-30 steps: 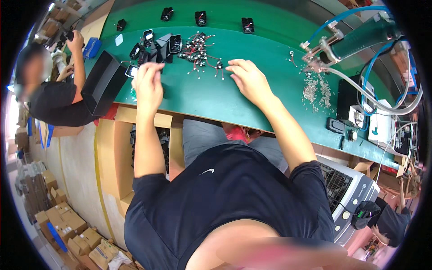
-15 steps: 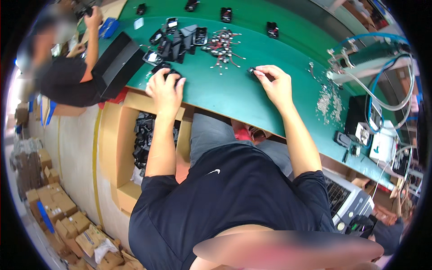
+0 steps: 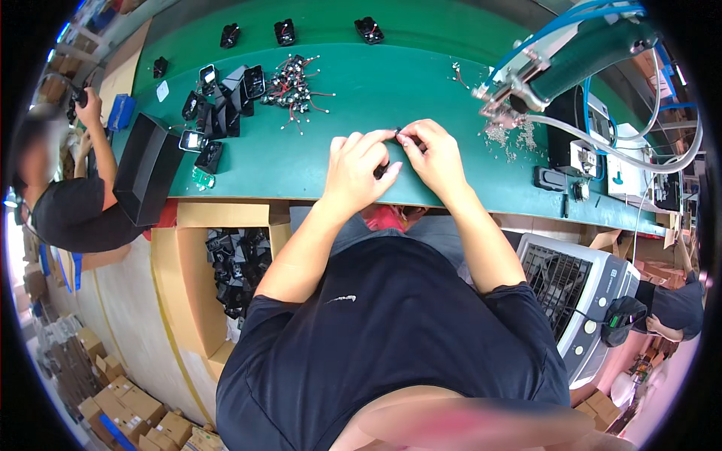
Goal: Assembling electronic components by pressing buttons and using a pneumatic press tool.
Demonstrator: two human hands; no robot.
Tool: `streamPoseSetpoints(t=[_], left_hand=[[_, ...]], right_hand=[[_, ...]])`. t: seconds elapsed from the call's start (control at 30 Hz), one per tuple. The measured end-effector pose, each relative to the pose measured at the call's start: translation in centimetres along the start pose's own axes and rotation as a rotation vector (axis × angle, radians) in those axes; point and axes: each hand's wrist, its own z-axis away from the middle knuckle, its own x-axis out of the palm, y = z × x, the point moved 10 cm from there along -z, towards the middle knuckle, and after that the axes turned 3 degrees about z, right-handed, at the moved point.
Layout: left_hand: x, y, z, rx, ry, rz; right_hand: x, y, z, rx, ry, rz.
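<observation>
My two hands meet over the green table, in front of me. My left hand (image 3: 355,171) is closed around a black plastic housing (image 3: 381,171), mostly hidden by fingers and palm. Its index finger reaches to the fingertips of my right hand (image 3: 436,159). These pinch a small dark part (image 3: 398,132), too small to make out. To the left lies a pile of black plastic housings (image 3: 222,105). Beside it is a heap of small components with red and black wires (image 3: 292,86).
Several black housings with wires (image 3: 284,31) stand along the far green strip. On the right are scattered small pale pieces (image 3: 519,139), a green-bodied machine with hoses (image 3: 583,64) and a black box. At left, a co-worker sits by a black bin (image 3: 147,169); below, a carton (image 3: 203,214) holds black parts.
My left hand has come from the housing pile to my right hand, now with a black housing in it. The whole view has turned, so the table's things appear further left.
</observation>
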Motion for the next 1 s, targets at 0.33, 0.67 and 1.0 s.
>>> streamPoseSetpoints(t=[0.33, 0.67, 1.0], left_hand=[[1.9, -1.9, -0.5, -0.075, -0.182, -0.024], [-0.1, -4.3, 1.1, -0.177, -0.108, -0.186], [0.2, -5.8, 0.8, -0.213, -0.266, 0.055]], right_hand=[[0.0, 0.0, 1.7, -0.036, -0.121, -0.074], [-3.7, 1.0, 5.7, 0.257, -0.056, 0.154], [-5.1, 0.6, 4.5, 0.168, -0.207, 0.184]])
